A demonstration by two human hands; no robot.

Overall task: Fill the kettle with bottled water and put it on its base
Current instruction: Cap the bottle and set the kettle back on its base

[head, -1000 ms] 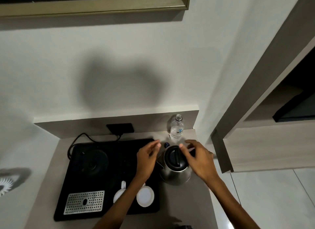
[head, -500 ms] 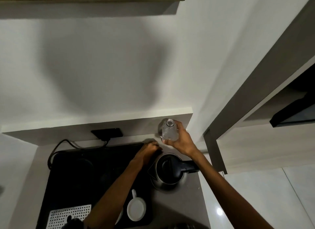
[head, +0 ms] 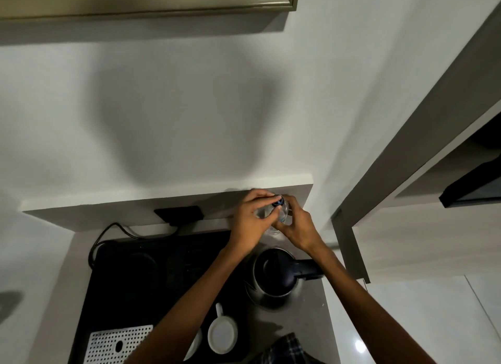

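Observation:
The clear water bottle is at the back right of the counter, gripped round its body by my right hand. My left hand reaches in from the left, its fingertips pinching the blue bottle cap at the bottle's mouth. The steel kettle, with its black lid down and handle pointing right, stands on the counter just in front of my hands, beside the tray. The round black kettle base lies at the back left of the black tray.
Two white cups sit at the tray's front, next to a perforated white drip grille. A black socket with a cord is on the back ledge. A cabinet edge borders the counter on the right.
Both hands left the kettle. My right hand took the bottle, my left hand picked the blue cap off the counter and brought it to the bottle's mouth.

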